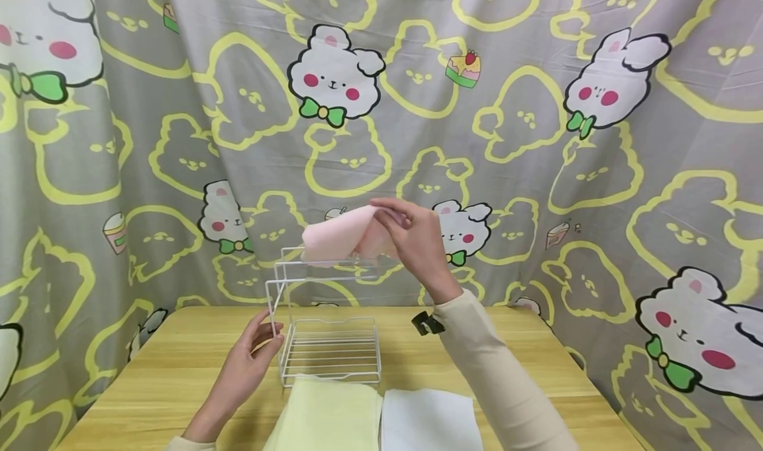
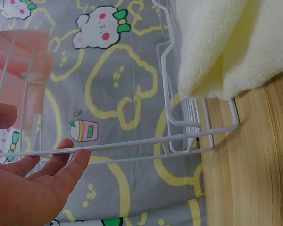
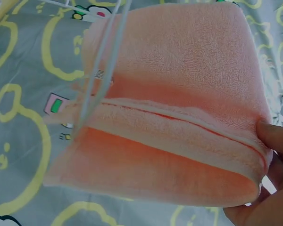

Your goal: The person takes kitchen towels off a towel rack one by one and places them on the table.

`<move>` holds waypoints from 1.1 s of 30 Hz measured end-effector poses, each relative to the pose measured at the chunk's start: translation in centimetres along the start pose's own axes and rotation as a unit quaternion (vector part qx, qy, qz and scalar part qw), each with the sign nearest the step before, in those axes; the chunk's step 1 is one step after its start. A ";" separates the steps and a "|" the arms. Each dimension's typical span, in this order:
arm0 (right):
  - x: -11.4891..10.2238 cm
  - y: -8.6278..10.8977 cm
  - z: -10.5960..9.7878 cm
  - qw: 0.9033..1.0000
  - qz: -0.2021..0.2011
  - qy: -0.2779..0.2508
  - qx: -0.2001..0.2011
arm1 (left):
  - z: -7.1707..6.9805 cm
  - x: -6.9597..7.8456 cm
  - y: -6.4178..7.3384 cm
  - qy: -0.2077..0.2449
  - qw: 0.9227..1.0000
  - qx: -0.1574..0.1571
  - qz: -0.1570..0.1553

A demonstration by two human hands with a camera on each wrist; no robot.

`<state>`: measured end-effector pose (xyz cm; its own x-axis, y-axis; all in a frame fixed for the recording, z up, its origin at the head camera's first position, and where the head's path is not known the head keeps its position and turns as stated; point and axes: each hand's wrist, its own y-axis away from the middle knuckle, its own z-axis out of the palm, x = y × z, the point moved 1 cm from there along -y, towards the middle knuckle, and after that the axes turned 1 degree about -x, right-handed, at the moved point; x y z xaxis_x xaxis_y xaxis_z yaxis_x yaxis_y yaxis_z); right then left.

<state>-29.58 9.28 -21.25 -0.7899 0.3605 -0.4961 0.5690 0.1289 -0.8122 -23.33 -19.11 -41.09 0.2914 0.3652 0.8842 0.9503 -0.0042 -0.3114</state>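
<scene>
A folded pink towel [image 1: 336,236] is pinched at its right end by my right hand [image 1: 417,239]. It is up at the top wires of a white two-level wire rack [image 1: 330,342], overlapping them in the head view. The right wrist view shows the towel's folded layers [image 3: 170,61] opening toward the camera, with rack wires crossing in front. My left hand [image 1: 244,358] holds the rack's left side wire, its fingertips [image 2: 80,157] against the wire. The rack stands on the table with its lower slatted shelf bare.
A pale yellow towel [image 1: 328,414] lies in front of the rack on the wooden table [image 1: 179,351]. Beside it on the right is a white towel [image 1: 429,421]. A patterned grey curtain [image 1: 411,153] hangs behind the table. A black clip [image 1: 428,323] sits at the right wrist.
</scene>
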 end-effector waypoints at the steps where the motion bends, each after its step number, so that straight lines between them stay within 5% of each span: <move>1: -0.2 0.1 -0.2 1.000 -0.004 0.003 0.002 | 0.0 0.0 0.0 -0.001 1.000 0.001 0.001; 16: -2.0 3.7 -2.9 0.999 -0.043 -0.001 -0.003 | 0.1 0.1 0.0 -0.013 1.000 0.002 -0.006; 33: -1.9 5.2 -5.9 0.998 -0.043 -0.020 0.048 | 0.0 0.0 0.0 -0.003 1.000 0.000 -0.005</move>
<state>-23.79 14.68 -22.76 -0.8446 0.3140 -0.4336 0.4757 0.0688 -0.8769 -23.34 -19.06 -41.09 0.2810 0.3716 0.8848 0.9531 0.0002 -0.3028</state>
